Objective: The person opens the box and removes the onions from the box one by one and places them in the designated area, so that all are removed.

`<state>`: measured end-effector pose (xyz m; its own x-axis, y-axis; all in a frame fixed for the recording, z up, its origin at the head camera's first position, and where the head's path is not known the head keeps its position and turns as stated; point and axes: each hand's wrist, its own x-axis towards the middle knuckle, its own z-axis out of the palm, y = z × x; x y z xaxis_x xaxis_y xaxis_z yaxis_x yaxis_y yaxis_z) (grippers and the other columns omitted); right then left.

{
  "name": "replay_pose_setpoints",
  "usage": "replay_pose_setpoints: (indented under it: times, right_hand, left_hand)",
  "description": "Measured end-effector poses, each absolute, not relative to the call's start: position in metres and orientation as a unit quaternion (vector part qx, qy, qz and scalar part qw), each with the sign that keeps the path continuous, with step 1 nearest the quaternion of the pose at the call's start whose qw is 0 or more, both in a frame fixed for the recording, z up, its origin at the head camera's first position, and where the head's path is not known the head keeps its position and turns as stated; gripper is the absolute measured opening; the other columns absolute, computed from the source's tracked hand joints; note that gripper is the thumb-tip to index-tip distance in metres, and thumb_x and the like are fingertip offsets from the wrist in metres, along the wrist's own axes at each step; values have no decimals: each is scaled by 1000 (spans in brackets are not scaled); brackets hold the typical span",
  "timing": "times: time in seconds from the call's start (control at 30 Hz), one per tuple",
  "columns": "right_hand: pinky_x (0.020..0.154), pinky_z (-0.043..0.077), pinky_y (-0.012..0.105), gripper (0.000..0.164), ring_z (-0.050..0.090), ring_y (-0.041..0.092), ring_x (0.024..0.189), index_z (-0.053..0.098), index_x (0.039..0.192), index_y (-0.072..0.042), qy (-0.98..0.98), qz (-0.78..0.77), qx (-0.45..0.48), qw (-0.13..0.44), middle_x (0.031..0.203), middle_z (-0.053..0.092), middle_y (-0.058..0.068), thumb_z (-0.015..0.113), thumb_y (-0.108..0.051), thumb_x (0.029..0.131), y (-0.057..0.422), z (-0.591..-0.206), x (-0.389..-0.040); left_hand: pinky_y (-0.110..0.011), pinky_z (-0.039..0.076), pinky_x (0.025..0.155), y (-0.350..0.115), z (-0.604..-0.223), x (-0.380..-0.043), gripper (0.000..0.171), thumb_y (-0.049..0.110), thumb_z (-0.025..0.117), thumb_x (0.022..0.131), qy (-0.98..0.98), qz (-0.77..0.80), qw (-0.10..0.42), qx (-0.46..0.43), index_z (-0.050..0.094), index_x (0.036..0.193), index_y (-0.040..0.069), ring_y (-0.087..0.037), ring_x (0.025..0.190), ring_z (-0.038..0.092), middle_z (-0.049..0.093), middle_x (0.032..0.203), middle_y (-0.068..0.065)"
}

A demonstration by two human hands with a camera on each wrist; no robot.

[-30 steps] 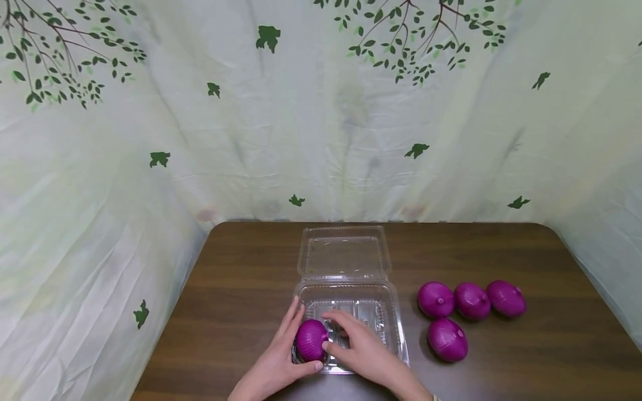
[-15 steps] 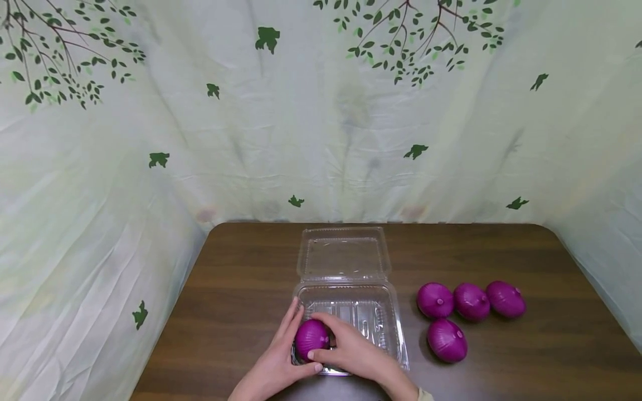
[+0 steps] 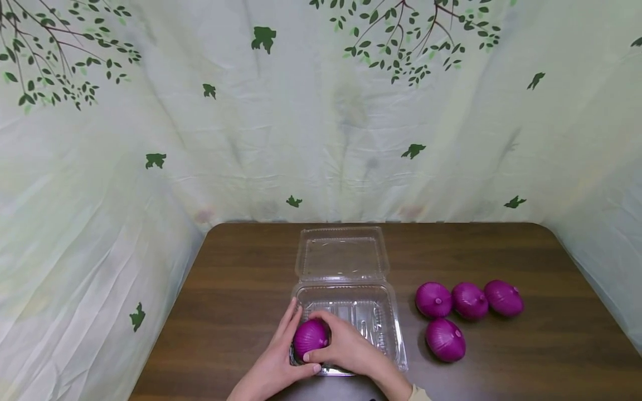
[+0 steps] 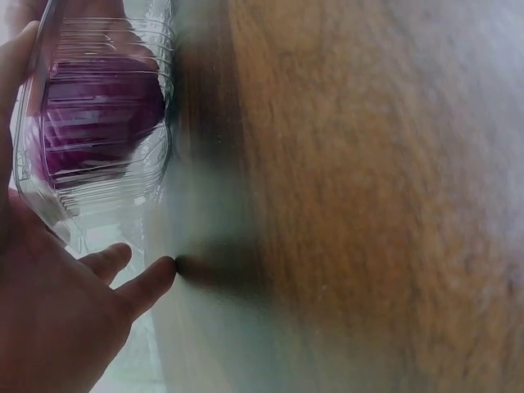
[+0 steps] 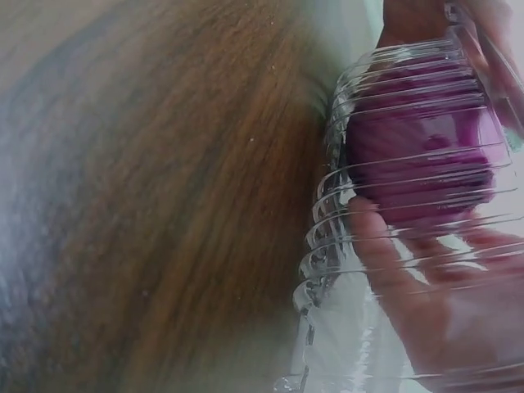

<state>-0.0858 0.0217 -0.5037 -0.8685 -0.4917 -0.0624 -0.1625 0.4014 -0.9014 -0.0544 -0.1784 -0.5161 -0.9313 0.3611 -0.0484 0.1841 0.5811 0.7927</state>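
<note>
A purple onion [image 3: 310, 338] sits in the near left corner of the clear plastic clamshell container [image 3: 373, 328], its ribbed wall in front of the onion [image 5: 422, 139] in the right wrist view. My right hand [image 3: 346, 346] reaches into the container and grips the onion with curved thumb and index finger. Along the container's left side rest the fairly straight fingers of my left hand [image 3: 281, 356], its thumb against the front edge. In the left wrist view, two fingers of the left hand [image 4: 65, 303] spread low near the table, outside the container.
Several more purple onions [image 3: 468, 301] lie grouped on the brown wooden table [image 3: 241, 289], right of the container. The container's lid [image 3: 343, 253] is folded back behind it. A leaf-patterned cloth [image 3: 321, 122] hangs behind the table.
My right hand has moved left, its thumb and index finger coming round the onion. The left hand stays at the container's corner. The head view shifts slightly.
</note>
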Motion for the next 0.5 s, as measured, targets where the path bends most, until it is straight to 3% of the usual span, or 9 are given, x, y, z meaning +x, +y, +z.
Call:
replay_pose_setpoints:
  times: [0.27,0.5]
  right_hand:
    - [74,52,28,69,61,11,91,57,126,-21,843,-499,-168,115,111,62,-4,89,-32,65,25,-504,-83]
    - [78,53,30,73,61,18,101,54,132,-19,836,-522,-143,93,119,60,-2,88,-32,69,29,-502,-80]
  left_hand:
    - [-55,33,107,-179,-515,-55,115,57,79,75,885,428,103,152,16,158,10,-29,146,16,-5,164,7]
    - [-57,31,107,-179,-516,-55,115,59,79,74,883,430,104,156,17,158,11,-30,146,16,-4,165,5]
